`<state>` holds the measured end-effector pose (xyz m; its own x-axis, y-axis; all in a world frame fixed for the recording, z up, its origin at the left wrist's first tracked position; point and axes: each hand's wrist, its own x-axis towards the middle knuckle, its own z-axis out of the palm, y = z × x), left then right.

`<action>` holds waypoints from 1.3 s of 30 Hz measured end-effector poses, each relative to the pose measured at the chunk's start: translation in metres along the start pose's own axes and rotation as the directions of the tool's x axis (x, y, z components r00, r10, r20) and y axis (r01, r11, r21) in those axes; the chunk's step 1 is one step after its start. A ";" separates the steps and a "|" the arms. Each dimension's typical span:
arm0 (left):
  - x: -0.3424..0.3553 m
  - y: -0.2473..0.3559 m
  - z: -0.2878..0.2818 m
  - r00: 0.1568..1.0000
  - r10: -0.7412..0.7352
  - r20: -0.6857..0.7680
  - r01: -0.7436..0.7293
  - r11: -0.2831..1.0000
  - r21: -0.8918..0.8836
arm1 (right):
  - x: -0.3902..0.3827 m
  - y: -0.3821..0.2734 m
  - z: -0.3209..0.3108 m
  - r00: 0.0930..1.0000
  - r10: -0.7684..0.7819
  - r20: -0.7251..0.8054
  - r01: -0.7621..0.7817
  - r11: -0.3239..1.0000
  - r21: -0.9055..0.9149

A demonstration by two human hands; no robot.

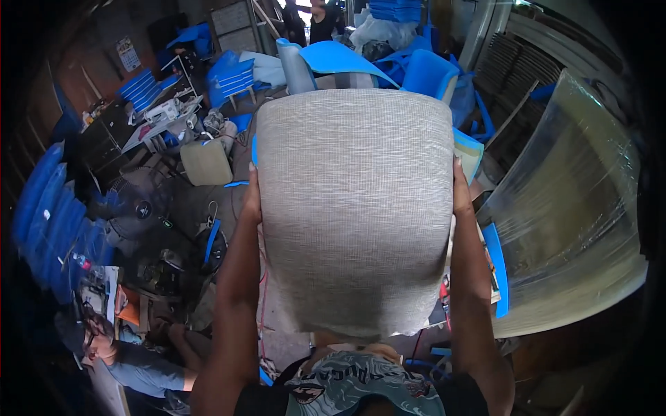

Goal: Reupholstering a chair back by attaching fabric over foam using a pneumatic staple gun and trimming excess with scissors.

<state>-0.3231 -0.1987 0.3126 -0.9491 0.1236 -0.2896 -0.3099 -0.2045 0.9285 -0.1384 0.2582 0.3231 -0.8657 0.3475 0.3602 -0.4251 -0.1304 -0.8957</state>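
Observation:
A large cushion-like piece covered in beige woven fabric fills the middle of the view, held up in front of my body. My left hand grips its left side, fingers along the edge. My right hand holds the right side in the same way. Blue foam shows just behind the piece near my right fingers. The undersides of both holds are hidden.
A person is at lower left; another stands at the back. Blue foam stacks, a fan, a cluttered sewing table and a beige pad lie left. A plastic-wrapped panel leans right.

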 end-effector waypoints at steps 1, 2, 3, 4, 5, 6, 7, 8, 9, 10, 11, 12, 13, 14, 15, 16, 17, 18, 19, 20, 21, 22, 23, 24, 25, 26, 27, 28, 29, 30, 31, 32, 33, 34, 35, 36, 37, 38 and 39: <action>-0.009 -0.006 0.002 0.968 0.129 0.217 -0.105 0.988 -0.117 | -0.007 -0.002 -0.001 0.990 0.082 -0.115 -0.091 0.993 -0.073; -0.014 -0.008 0.002 0.963 0.147 0.225 -0.127 0.987 -0.101 | -0.015 -0.002 -0.002 0.989 0.093 -0.113 -0.103 0.991 -0.088; -0.019 -0.014 0.000 0.927 0.248 0.281 -0.198 0.960 -0.196 | -0.023 -0.001 -0.004 0.964 0.143 -0.225 -0.164 0.983 -0.081; -0.025 -0.023 -0.002 0.858 0.354 0.372 -0.247 0.920 -0.305 | -0.031 0.003 -0.005 0.980 0.100 -0.171 -0.102 0.995 0.000; -0.027 -0.029 -0.008 0.913 0.275 0.303 -0.178 0.934 -0.309 | -0.040 0.004 -0.008 0.981 0.075 -0.178 -0.082 0.996 -0.035; -0.029 -0.037 -0.014 0.934 0.256 0.250 -0.180 0.940 -0.291 | -0.048 0.007 -0.010 0.974 0.108 -0.201 -0.121 0.991 -0.051; -0.030 -0.045 -0.022 0.944 0.251 0.214 -0.189 0.943 -0.273 | -0.056 0.010 -0.013 0.983 0.127 -0.135 -0.113 0.988 0.109; -0.031 -0.057 -0.030 0.921 0.339 0.193 -0.263 0.904 -0.336 | -0.066 0.016 -0.016 0.970 0.175 -0.166 -0.144 0.972 0.187; -0.031 -0.070 -0.037 0.929 0.340 0.148 -0.267 0.890 -0.369 | -0.078 0.021 -0.021 0.974 0.143 -0.176 -0.098 0.966 0.241; -0.038 -0.089 -0.049 0.948 0.312 0.061 -0.280 0.910 -0.306 | -0.096 0.030 -0.025 0.968 0.125 -0.217 -0.044 0.938 0.345; -0.046 -0.112 -0.060 0.954 0.285 0.090 -0.235 0.902 -0.362 | -0.112 0.040 -0.030 0.946 0.044 -0.321 -0.001 0.991 0.134; -0.058 -0.137 -0.072 0.974 0.212 0.079 -0.173 0.924 -0.342 | -0.131 0.053 -0.036 0.916 -0.014 -0.401 -0.008 0.999 -0.053; -0.073 -0.166 -0.084 0.990 0.126 0.071 -0.099 0.947 -0.304 | -0.152 0.065 -0.043 0.858 0.120 -0.500 -0.125 0.992 0.024; -0.087 -0.190 -0.096 0.997 0.037 0.070 -0.017 0.964 -0.267 | -0.170 0.074 -0.052 0.831 0.188 -0.524 -0.146 0.982 0.121; -0.101 -0.215 -0.105 0.996 -0.048 0.069 0.063 0.970 -0.236 | -0.192 0.080 -0.060 0.806 0.152 -0.573 -0.147 0.988 0.054; -0.117 -0.234 -0.116 0.988 -0.134 0.074 0.146 0.970 -0.192 | -0.213 0.085 -0.068 0.773 0.143 -0.618 -0.162 0.986 0.026; -0.131 -0.251 -0.125 0.973 -0.217 0.080 0.227 0.962 -0.148 | -0.233 0.087 -0.073 0.732 0.149 -0.665 -0.181 0.983 0.022; -0.145 -0.263 -0.134 0.954 -0.286 0.090 0.295 0.950 -0.106 | -0.250 0.089 -0.077 0.695 0.153 -0.703 -0.200 0.980 0.015; -0.158 -0.272 -0.141 0.932 -0.350 0.096 0.357 0.932 -0.069 | -0.265 0.090 -0.078 0.664 0.154 -0.732 -0.219 0.976 0.006; -0.168 -0.277 -0.147 0.911 -0.398 0.106 0.403 0.915 -0.034 | -0.278 0.090 -0.079 0.633 0.153 -0.759 -0.229 0.973 0.005; -0.177 -0.279 -0.151 0.891 -0.438 0.117 0.441 0.897 -0.002 | -0.288 0.088 -0.080 0.606 0.152 -0.781 -0.239 0.971 0.003; -0.184 -0.280 -0.153 0.872 -0.469 0.138 0.470 0.882 0.029 | -0.299 0.090 -0.077 0.582 0.149 -0.800 -0.252 0.968 -0.003; -0.189 -0.278 -0.156 0.854 -0.497 0.157 0.493 0.868 0.062 | -0.307 0.089 -0.074 0.559 0.150 -0.816 -0.262 0.965 -0.002; -0.194 -0.276 -0.156 0.838 -0.515 0.179 0.507 0.857 0.093 | -0.316 0.090 -0.072 0.532 0.150 -0.833 -0.268 0.963 0.003; -0.198 -0.272 -0.154 0.822 -0.531 0.205 0.516 0.847 0.125 | -0.325 0.090 -0.069 0.508 0.153 -0.848 -0.277 0.961 0.007; -0.201 -0.268 -0.152 0.809 -0.541 0.232 0.518 0.841 0.156 | -0.334 0.092 -0.066 0.483 0.157 -0.861 -0.285 0.958 0.014; -0.203 -0.263 -0.148 0.797 -0.543 0.264 0.512 0.839 0.181 | -0.342 0.092 -0.064 0.464 0.156 -0.872 -0.289 0.957 0.018; -0.204 -0.255 -0.143 0.785 -0.540 0.305 0.497 0.842 0.211 | -0.349 0.094 -0.060 0.446 0.156 -0.881 -0.289 0.957 0.023; -0.204 -0.246 -0.136 0.769 -0.535 0.350 0.481 0.845 0.234 | -0.356 0.094 -0.058 0.429 0.153 -0.890 -0.288 0.957 0.026; -0.202 -0.235 -0.127 0.746 -0.531 0.401 0.460 0.847 0.266 | -0.361 0.095 -0.056 0.414 0.153 -0.897 -0.287 0.957 0.031; -0.198 -0.222 -0.118 0.721 -0.524 0.453 0.427 0.851 0.306 | -0.366 0.095 -0.054 0.404 0.153 -0.902 -0.285 0.958 0.035; -0.192 -0.208 -0.107 0.690 -0.518 0.505 0.383 0.854 0.353 | -0.368 0.093 -0.051 0.400 0.152 -0.904 -0.278 0.960 0.038; -0.189 -0.194 -0.094 0.661 -0.525 0.536 0.327 0.845 0.424 | -0.370 0.090 -0.048 0.396 0.153 -0.906 -0.274 0.961 0.042; -0.181 -0.177 -0.082 0.613 -0.625 0.483 0.239 0.730 0.640 | -0.372 0.084 -0.045 0.388 0.154 -0.909 -0.280 0.959 0.042; -0.176 -0.169 -0.065 0.625 -0.612 0.485 0.206 0.728 0.653 | -0.372 0.077 -0.041 0.382 0.154 -0.911 -0.290 0.956 0.040; -0.173 -0.165 -0.047 0.481 -0.710 0.514 0.084 0.621 0.779 | -0.374 0.067 -0.035 0.321 0.221 -0.921 -0.303 0.945 0.121; -0.171 -0.163 -0.029 0.361 -0.812 0.459 -0.093 0.458 0.884 | -0.375 0.056 -0.029 0.385 0.142 -0.912 -0.302 0.953 0.021; -0.174 -0.159 -0.015 0.369 -0.816 0.444 -0.145 0.421 0.895 | -0.380 0.043 -0.021 0.380 0.131 -0.916 -0.275 0.961 0.023; -0.179 -0.162 0.002 0.329 -0.795 0.509 -0.140 0.492 0.859 | -0.379 0.032 -0.010 0.486 0.019 -0.874 -0.081 0.996 -0.023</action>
<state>-0.1030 -0.1858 0.2143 -0.0376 0.6976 -0.7155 0.0285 0.7165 0.6970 0.1788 0.1315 0.1553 -0.1973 0.9779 -0.0697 -0.3477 -0.1363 -0.9277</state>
